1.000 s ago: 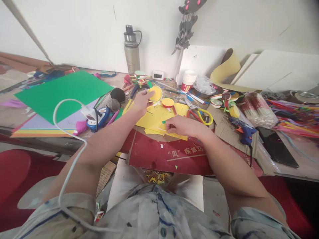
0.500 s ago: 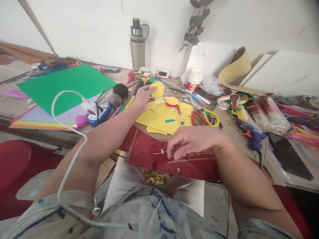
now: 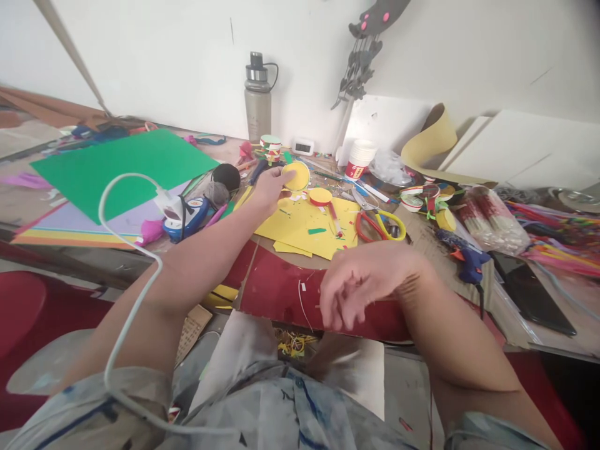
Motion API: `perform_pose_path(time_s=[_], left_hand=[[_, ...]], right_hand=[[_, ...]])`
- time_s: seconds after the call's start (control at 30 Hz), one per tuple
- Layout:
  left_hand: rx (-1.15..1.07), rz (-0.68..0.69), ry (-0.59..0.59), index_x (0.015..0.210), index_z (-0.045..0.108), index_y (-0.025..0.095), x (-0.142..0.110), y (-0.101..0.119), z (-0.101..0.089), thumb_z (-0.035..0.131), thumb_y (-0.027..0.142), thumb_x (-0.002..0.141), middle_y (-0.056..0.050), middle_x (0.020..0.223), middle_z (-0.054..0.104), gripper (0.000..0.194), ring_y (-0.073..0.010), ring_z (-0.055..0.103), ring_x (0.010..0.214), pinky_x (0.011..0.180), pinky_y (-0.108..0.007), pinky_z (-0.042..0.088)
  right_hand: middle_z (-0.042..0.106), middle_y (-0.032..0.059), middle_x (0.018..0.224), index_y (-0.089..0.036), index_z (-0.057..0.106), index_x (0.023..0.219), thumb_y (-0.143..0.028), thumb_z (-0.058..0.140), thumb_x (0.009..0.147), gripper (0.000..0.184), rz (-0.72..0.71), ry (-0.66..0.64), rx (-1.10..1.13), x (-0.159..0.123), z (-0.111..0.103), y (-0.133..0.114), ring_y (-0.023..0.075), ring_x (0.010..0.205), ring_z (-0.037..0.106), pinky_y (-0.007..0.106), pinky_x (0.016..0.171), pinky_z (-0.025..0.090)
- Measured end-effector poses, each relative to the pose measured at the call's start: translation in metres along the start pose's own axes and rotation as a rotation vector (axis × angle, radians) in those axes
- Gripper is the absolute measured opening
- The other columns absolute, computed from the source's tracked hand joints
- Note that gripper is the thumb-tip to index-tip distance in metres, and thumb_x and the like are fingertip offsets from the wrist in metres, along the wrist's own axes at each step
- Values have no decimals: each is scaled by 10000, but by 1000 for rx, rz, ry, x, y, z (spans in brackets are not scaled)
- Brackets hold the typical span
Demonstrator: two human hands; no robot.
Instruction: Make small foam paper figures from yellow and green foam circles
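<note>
My left hand (image 3: 272,187) pinches a round yellow disc with a pale rim (image 3: 298,176), held above the back of the yellow sheets (image 3: 300,240). A second yellow disc with a red side band (image 3: 320,197) lies on those sheets beside a small red-and-clear stick (image 3: 335,220). My right hand (image 3: 359,284) hangs over the red cardboard (image 3: 276,281) near its front edge, fingers loosely bent and apart, with nothing visible in them. Left of its fingertips lie a thin white strip (image 3: 301,305) and a tiny white scrap on the cardboard.
Scissors with red and yellow handles (image 3: 385,225) lie right of the sheets, near a blue glue gun (image 3: 470,265) and a black phone (image 3: 534,294). A white cable (image 3: 135,300) crosses over my left arm. Paper cups (image 3: 360,159) and a bottle (image 3: 258,103) stand behind.
My right hand has shifted a little toward the cardboard's front edge. The thin white strip has turned and now points toward that edge. My left hand keeps hold of the yellow disc.
</note>
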State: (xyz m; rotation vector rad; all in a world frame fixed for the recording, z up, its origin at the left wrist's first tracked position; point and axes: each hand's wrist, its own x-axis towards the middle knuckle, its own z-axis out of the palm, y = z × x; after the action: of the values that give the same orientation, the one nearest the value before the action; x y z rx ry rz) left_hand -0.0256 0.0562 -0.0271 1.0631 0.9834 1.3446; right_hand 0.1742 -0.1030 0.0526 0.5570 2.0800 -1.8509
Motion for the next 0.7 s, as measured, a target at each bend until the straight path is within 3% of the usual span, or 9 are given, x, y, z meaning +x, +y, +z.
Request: perform_pose_path(time_s=[0.07,0.17,0.23,0.4,0.53,0.7], left_hand=[[5,5,-8,821,698,179,0,-2,0,855,261,827,-51,874,746,178,-120,614,717,613,-232,467],[14,17,-30,844,719,179,0,-5,0,845,262,834,-57,895,754,151,-123,620,726,623,-236,471],[8,21,-46,860,725,180,0,-6,-1,836,254,834,-62,904,759,136,-128,632,740,626,-236,469],[-35,21,-91,845,698,175,1,-6,-1,874,265,771,-48,883,738,211,-133,661,748,618,-235,485],[-39,22,-116,859,719,176,1,-7,-1,911,305,714,-56,913,759,273,-146,682,781,605,-230,508],[-31,4,-147,825,701,191,2,-8,-1,972,348,640,-53,925,773,364,-152,692,819,622,-222,533]], right_hand=[[820,71,961,-187,785,1085,-578,753,953,413,-43,314,-37,-6,-11,9,172,807,761,280,727,590],[790,40,946,-208,776,1037,-436,685,1002,248,-36,970,-304,-9,-32,28,162,827,701,296,782,543],[777,39,932,-212,776,974,-352,665,997,180,31,1244,-452,-6,-42,39,184,850,674,322,803,517],[782,91,1075,-216,763,1031,-182,499,983,271,4,1591,-567,4,-52,53,238,983,689,379,895,516],[764,101,1114,-212,733,1049,-147,455,928,311,-53,1689,-480,6,-60,63,242,1016,685,395,929,531],[770,98,1112,-204,724,1120,-226,515,956,267,-53,1801,-358,0,-61,72,228,979,673,388,927,537]])
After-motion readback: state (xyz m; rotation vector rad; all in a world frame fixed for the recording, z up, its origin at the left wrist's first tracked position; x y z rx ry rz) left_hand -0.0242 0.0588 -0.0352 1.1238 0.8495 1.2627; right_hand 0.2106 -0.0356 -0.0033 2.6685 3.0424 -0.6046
